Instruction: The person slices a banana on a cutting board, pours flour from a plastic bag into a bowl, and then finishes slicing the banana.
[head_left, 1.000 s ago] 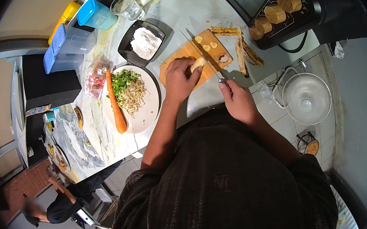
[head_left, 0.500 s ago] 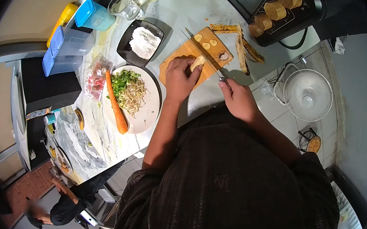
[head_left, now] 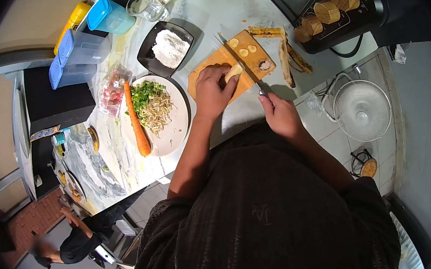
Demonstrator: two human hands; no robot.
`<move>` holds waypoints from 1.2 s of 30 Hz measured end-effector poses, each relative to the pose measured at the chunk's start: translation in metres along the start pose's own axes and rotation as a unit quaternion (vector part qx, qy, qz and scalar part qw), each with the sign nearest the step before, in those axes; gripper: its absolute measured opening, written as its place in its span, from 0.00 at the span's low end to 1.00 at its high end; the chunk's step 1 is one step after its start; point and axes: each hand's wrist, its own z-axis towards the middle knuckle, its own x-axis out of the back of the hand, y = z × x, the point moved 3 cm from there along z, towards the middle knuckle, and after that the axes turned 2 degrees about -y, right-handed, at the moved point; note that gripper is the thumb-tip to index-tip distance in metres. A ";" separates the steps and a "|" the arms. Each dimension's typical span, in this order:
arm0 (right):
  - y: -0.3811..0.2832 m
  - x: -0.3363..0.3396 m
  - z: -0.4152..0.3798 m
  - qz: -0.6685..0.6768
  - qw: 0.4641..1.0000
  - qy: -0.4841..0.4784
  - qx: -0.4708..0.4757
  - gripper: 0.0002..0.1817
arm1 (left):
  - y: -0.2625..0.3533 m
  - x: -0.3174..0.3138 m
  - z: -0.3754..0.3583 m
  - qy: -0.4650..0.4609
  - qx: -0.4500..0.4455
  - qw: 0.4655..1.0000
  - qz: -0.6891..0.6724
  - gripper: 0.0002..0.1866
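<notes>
My left hand (head_left: 212, 90) is closed around a peeled banana (head_left: 233, 73) on a wooden cutting board (head_left: 208, 64). In my right hand (head_left: 280, 113) is the handle of a knife (head_left: 248, 73), its blade lying across the board against the banana's cut end. Beyond the blade rest a few round banana slices (head_left: 243, 52) and a small darker-centred end piece (head_left: 264, 65). Banana peels (head_left: 287, 58) lie on the counter just right of the board.
A plate (head_left: 167, 146) with a carrot (head_left: 137, 121), chopped greens and bean sprouts stands left. Behind it sit a black bowl (head_left: 192, 37) of white powder and a glass (head_left: 145, 6). A toaster oven (head_left: 341, 27) stands right; another person (head_left: 77, 243) is far left.
Hardly anything differs. The view has shifted very slightly, and both hands keep their hold on the banana and the knife.
</notes>
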 end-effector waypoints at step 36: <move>-0.023 0.037 0.030 -0.077 0.994 0.046 0.057 0.12 | 0.013 0.012 0.021 -0.014 -0.009 0.998 -0.067 0.32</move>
